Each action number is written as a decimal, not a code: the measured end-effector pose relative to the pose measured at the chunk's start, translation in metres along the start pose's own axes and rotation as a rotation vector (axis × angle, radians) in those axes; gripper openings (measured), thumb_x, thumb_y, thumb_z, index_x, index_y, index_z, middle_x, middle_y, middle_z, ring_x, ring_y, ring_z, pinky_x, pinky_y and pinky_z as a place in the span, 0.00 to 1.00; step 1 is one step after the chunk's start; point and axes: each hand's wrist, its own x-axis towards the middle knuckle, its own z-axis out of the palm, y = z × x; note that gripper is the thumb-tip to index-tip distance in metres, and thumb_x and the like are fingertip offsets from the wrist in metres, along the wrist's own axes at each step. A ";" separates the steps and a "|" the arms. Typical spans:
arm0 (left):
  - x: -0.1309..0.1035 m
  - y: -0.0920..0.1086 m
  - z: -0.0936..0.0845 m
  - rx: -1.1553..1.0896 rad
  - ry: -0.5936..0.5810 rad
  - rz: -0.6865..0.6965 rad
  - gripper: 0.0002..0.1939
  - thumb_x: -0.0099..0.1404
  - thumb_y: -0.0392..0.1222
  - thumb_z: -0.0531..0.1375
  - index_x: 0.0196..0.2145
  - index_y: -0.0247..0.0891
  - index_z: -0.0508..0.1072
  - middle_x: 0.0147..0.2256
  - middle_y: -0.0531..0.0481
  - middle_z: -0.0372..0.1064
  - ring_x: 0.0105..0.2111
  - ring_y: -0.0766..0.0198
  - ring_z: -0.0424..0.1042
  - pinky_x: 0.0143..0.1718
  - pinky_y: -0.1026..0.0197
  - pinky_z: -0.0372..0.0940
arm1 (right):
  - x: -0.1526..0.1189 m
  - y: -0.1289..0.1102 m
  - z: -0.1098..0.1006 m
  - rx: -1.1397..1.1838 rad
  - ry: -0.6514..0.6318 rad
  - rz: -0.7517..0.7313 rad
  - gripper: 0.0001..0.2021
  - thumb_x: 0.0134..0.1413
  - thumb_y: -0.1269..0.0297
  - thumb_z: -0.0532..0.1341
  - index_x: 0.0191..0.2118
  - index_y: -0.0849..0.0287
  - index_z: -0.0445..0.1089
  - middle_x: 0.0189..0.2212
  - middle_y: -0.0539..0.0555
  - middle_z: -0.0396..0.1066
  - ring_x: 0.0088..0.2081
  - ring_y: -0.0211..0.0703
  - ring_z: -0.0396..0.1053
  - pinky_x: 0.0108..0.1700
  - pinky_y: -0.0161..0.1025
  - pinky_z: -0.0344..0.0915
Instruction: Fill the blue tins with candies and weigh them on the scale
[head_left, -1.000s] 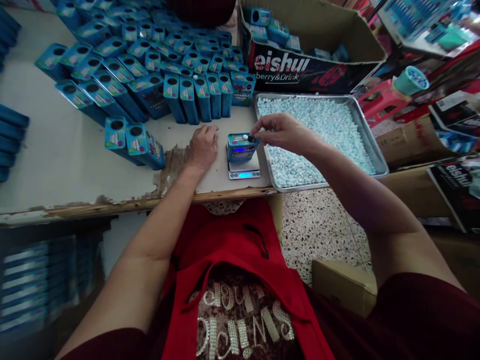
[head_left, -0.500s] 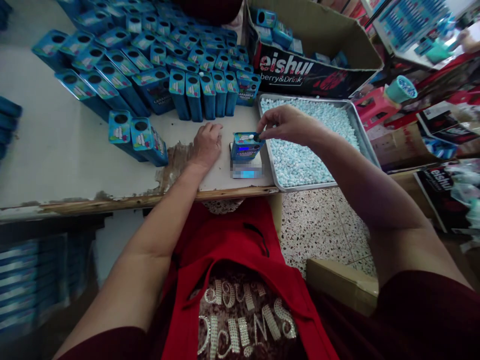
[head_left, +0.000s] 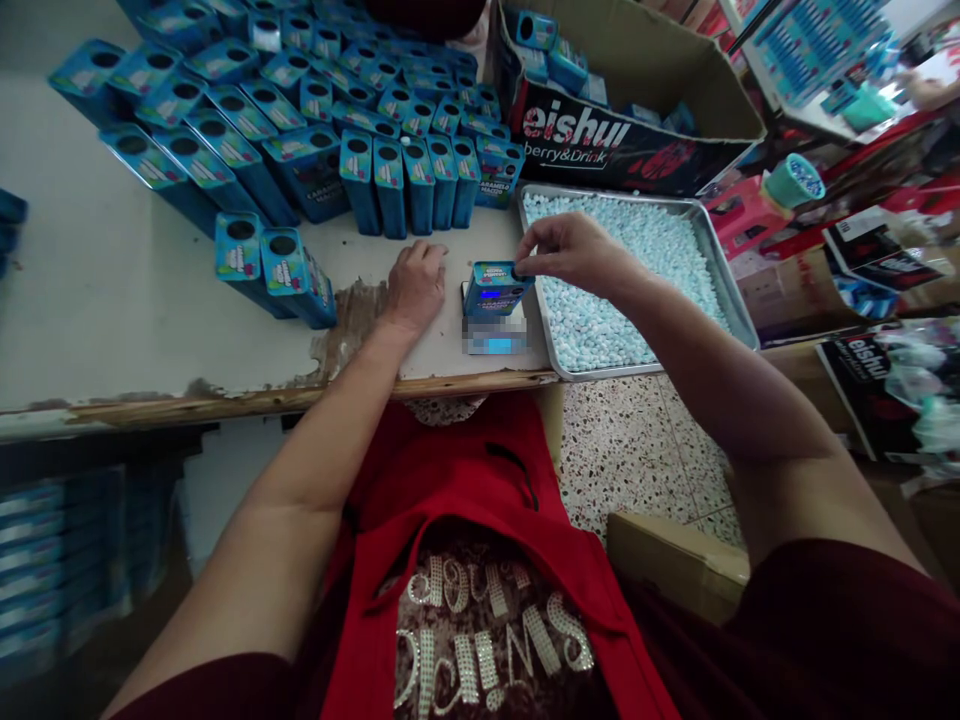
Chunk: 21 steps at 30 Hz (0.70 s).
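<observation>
A blue tin [head_left: 495, 288] stands on a small scale [head_left: 496, 343] with a lit blue display. My right hand [head_left: 566, 255] is at the tin's top right corner, thumb and index finger pinched together over its opening; what they hold, if anything, is too small to name. My left hand [head_left: 417, 285] rests on the table left of the scale, fingers curled together; anything under them is hidden. Right of the scale lies a metal tray [head_left: 556, 355] of pale blue candies [head_left: 615, 320]. Two open tins [head_left: 283, 262] stand to the left of my left hand.
Many upright blue tins [head_left: 311, 175] crowd the back left of the table [head_left: 187, 350]. Behind the tray is a black cardboard box [head_left: 637, 155] with more tins. A pink container with a light blue cup [head_left: 795, 180] stands beyond the tray's right side.
The white piece seen on the tin's top near my right fingertips no longer shows there. My right hand has shifted only slightly. My left hand has stayed in place.
</observation>
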 end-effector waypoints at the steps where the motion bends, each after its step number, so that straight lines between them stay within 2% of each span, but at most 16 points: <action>1: 0.000 0.000 0.000 -0.009 0.005 0.004 0.18 0.81 0.34 0.57 0.61 0.41 0.80 0.60 0.35 0.79 0.67 0.38 0.77 0.77 0.35 0.71 | -0.003 0.002 -0.007 0.093 0.011 0.048 0.14 0.58 0.68 0.84 0.35 0.57 0.79 0.24 0.46 0.63 0.27 0.36 0.55 0.26 0.36 0.50; 3: 0.000 -0.001 0.000 -0.017 0.008 0.012 0.17 0.81 0.34 0.57 0.61 0.41 0.80 0.60 0.35 0.79 0.66 0.38 0.78 0.76 0.36 0.72 | -0.010 0.010 -0.022 0.337 0.067 0.169 0.13 0.64 0.68 0.81 0.36 0.57 0.77 0.26 0.46 0.64 0.26 0.33 0.55 0.24 0.32 0.51; 5: 0.000 -0.002 0.001 -0.013 0.008 0.015 0.18 0.80 0.34 0.58 0.60 0.42 0.80 0.59 0.35 0.80 0.64 0.38 0.78 0.74 0.36 0.74 | -0.017 0.023 -0.033 0.568 0.193 0.291 0.13 0.69 0.73 0.76 0.35 0.57 0.73 0.29 0.48 0.67 0.26 0.31 0.59 0.24 0.27 0.58; 8: 0.000 -0.004 0.002 -0.016 0.017 0.018 0.17 0.81 0.35 0.57 0.60 0.43 0.81 0.59 0.35 0.80 0.64 0.39 0.79 0.73 0.38 0.75 | -0.032 0.045 -0.034 0.710 0.398 0.466 0.15 0.64 0.85 0.67 0.36 0.56 0.71 0.35 0.50 0.73 0.31 0.32 0.70 0.31 0.23 0.72; 10: 0.000 -0.006 0.002 -0.036 0.027 0.023 0.16 0.82 0.38 0.57 0.59 0.44 0.81 0.59 0.36 0.80 0.64 0.40 0.79 0.73 0.39 0.75 | -0.041 0.057 -0.027 0.724 0.441 0.586 0.17 0.60 0.89 0.64 0.38 0.56 0.74 0.37 0.52 0.75 0.34 0.34 0.75 0.33 0.23 0.77; 13: 0.001 -0.009 0.002 -0.057 0.025 0.023 0.15 0.82 0.39 0.57 0.59 0.45 0.81 0.59 0.35 0.80 0.64 0.41 0.79 0.73 0.41 0.75 | -0.050 0.062 -0.017 0.742 0.396 0.658 0.14 0.66 0.89 0.65 0.40 0.60 0.78 0.36 0.56 0.78 0.32 0.33 0.75 0.31 0.21 0.76; 16: 0.002 -0.011 -0.001 -0.041 0.006 0.009 0.15 0.80 0.38 0.59 0.59 0.43 0.81 0.60 0.34 0.80 0.64 0.39 0.79 0.73 0.39 0.74 | -0.049 0.053 -0.019 0.696 0.255 0.606 0.09 0.76 0.78 0.70 0.39 0.63 0.79 0.30 0.53 0.75 0.22 0.27 0.63 0.19 0.19 0.60; 18: 0.002 -0.010 -0.003 -0.034 0.000 0.006 0.15 0.79 0.37 0.60 0.58 0.42 0.82 0.60 0.33 0.80 0.64 0.39 0.79 0.73 0.38 0.73 | -0.043 0.043 -0.025 0.641 0.176 0.544 0.10 0.78 0.71 0.74 0.39 0.62 0.79 0.27 0.50 0.72 0.19 0.25 0.57 0.16 0.21 0.51; 19: 0.002 -0.010 -0.003 -0.034 0.000 0.006 0.15 0.79 0.37 0.60 0.58 0.42 0.81 0.60 0.33 0.80 0.64 0.39 0.80 0.73 0.37 0.73 | -0.040 0.038 -0.027 0.622 0.155 0.509 0.12 0.77 0.69 0.76 0.38 0.62 0.79 0.26 0.50 0.72 0.19 0.25 0.57 0.17 0.21 0.51; 21: 0.001 -0.010 -0.004 -0.038 0.004 0.009 0.15 0.79 0.37 0.60 0.58 0.42 0.81 0.60 0.34 0.81 0.64 0.40 0.80 0.74 0.38 0.73 | -0.033 0.026 -0.030 0.616 0.145 0.444 0.12 0.74 0.68 0.79 0.38 0.61 0.78 0.26 0.50 0.72 0.21 0.27 0.63 0.19 0.21 0.58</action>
